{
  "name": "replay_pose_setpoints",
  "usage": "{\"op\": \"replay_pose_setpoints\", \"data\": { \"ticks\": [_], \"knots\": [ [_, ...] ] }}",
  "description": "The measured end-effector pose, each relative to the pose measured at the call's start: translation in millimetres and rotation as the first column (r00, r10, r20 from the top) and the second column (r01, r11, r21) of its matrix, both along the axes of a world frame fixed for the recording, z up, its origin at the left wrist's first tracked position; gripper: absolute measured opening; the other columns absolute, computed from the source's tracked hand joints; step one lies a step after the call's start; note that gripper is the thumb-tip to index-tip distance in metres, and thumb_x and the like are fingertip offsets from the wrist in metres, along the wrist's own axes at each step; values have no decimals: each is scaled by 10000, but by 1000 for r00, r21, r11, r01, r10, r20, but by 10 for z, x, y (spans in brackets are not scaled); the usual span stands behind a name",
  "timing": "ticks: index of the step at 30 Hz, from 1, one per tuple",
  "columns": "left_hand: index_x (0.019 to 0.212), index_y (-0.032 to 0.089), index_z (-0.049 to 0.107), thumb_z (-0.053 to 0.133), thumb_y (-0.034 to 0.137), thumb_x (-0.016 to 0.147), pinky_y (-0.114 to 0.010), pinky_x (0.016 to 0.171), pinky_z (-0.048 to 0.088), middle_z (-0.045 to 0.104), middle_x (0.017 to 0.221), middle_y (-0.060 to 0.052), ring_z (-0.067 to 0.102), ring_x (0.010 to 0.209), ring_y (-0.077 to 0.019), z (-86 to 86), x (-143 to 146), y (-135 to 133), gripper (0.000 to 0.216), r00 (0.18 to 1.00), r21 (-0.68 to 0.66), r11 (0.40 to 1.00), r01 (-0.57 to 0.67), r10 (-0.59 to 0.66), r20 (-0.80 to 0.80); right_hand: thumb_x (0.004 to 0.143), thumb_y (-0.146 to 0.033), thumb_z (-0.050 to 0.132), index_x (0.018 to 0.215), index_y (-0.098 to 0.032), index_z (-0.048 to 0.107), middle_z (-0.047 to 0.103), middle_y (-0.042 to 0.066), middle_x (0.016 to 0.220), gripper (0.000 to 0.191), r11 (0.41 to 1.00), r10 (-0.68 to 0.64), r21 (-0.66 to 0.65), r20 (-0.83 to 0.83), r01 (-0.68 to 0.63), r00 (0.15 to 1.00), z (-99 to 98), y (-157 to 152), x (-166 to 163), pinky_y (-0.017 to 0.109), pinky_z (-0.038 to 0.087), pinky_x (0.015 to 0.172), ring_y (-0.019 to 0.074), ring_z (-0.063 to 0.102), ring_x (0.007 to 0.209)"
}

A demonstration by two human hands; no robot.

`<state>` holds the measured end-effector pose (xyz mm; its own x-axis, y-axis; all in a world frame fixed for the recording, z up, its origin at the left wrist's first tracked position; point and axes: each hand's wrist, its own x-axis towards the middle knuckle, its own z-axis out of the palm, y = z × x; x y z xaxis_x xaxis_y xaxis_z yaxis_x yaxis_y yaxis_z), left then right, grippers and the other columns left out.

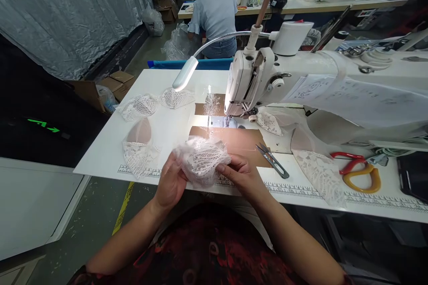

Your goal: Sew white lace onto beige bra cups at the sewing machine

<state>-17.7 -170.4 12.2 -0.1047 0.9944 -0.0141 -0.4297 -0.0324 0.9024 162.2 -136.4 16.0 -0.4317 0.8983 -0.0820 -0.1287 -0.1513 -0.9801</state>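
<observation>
Between my two hands, just over the front edge of the sewing table, is a white lace bra cup (204,160). My left hand (172,182) grips its left side, fingers curled at the edge. On the right, my right hand (242,173) pinches the lace rim between thumb and fingers. Behind the cup stands a white sewing machine (244,80), its needle area lit by a lamp (186,74). Brown card (240,140) covers the bed in front of the needle. Thread snips (272,160) rest partly on that card, to the right of my right hand.
More lace cups (140,106) and a lace piece with a beige cup (138,147) lie at left. Lace pieces (316,164) and red-and-yellow-handled scissors (363,171) lie at right. A printed ruler (294,190) runs along the table's front edge. A person (217,9) sits beyond the table.
</observation>
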Motion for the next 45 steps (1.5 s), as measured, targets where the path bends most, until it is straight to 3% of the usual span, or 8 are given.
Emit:
{"op": "replay_pose_setpoints", "data": {
  "ticks": [5, 10, 21, 24, 30, 36, 41, 45],
  "knots": [
    [941, 166, 634, 652, 197, 709, -204, 595, 424, 602, 741, 11, 552, 673, -124, 123, -220, 29, 234, 703, -48, 979, 198, -176, -689, 764, -384, 694, 670, -164, 679, 608, 7, 673, 240, 987, 115, 91, 149, -130, 982, 103, -47, 127, 239, 407, 561, 124, 527, 622],
    [703, 156, 568, 455, 117, 723, -204, 533, 385, 538, 607, 28, 482, 559, -99, 169, -390, 153, 122, 579, -163, 961, 222, -264, -771, 691, -392, 753, 574, -169, 616, 573, 2, 613, 287, 997, 43, 54, 117, -49, 992, 107, -89, 369, 232, 374, 502, 108, 486, 557],
    [1220, 148, 564, 474, 409, 897, -458, 1037, 359, 464, 1385, -155, 412, 1275, -323, 234, -109, 1077, 424, -54, -82, 769, 634, -62, -997, 740, -438, 712, 702, -175, 634, 539, -8, 663, 276, 989, 120, -101, 128, -108, 984, 71, -46, 560, 235, 390, 575, 112, 482, 622],
    [1070, 194, 665, 401, 411, 937, -346, 975, 432, 609, 1239, -84, 540, 1166, -244, 280, -109, 1125, 367, -23, -169, 634, 754, -233, -972, 745, -443, 707, 704, -170, 629, 521, -14, 657, 287, 987, 132, -114, 139, -116, 982, 33, -46, 623, 224, 369, 558, 100, 460, 606],
    [1279, 153, 546, 523, 398, 866, -454, 1084, 314, 480, 1390, -148, 406, 1308, -310, 129, 6, 1450, 481, 140, 50, 808, 587, -40, -989, 744, -453, 704, 779, -175, 639, 555, -4, 713, 287, 977, 190, -120, 116, -177, 975, -10, 27, 534, 231, 399, 585, 115, 487, 650],
    [1062, 226, 699, 437, 327, 944, -397, 1045, 388, 618, 1246, -99, 528, 1218, -249, 248, -250, 1024, 305, 190, -179, 522, 834, -576, -795, 781, -417, 678, 836, -190, 645, 563, -9, 721, 236, 998, 66, 8, 232, -69, 971, -1, 46, 674, 233, 399, 572, 116, 500, 643],
    [1332, 224, 495, 721, 345, 753, -364, 962, 470, 536, 1333, -125, 533, 1210, -268, 360, -220, 609, 634, 537, -92, 694, 714, -627, -564, 826, -336, 644, 929, -229, 669, 644, 2, 844, 150, 968, 110, 186, 295, -170, 949, 144, 22, 571, 249, 439, 667, 138, 574, 749],
    [1124, 171, 608, 694, 316, 762, -289, 761, 502, 642, 1014, -67, 612, 907, -206, 287, -28, 436, 400, 480, -93, 720, 687, -547, -686, 842, -329, 622, 870, -221, 676, 659, 4, 805, 124, 941, 128, 256, 332, -220, 934, 261, 29, 383, 255, 439, 677, 147, 591, 745]
  ]
}}
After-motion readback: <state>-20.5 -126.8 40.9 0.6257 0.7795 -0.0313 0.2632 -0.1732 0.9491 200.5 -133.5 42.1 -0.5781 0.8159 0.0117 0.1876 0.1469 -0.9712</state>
